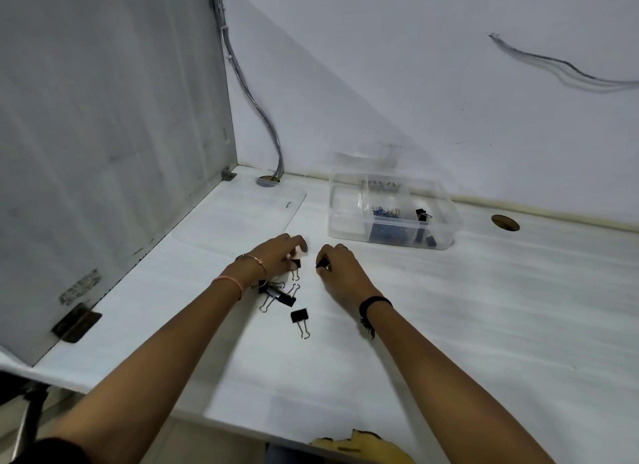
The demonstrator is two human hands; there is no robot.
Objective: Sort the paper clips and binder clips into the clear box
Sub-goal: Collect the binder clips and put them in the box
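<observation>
The left hand (280,256) pinches one black binder clip (295,264), the right hand (340,266) closes on another (323,264), more binder clips (299,316) lie loose near the clear box (390,209); light, stiff, springy, probably best gripped by the black body

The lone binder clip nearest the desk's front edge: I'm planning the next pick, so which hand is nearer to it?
Left, narrowly. The left hand is up and left of the lone binder clip, above the clip pile. The right hand is up and right, pinching a black clip.
</observation>
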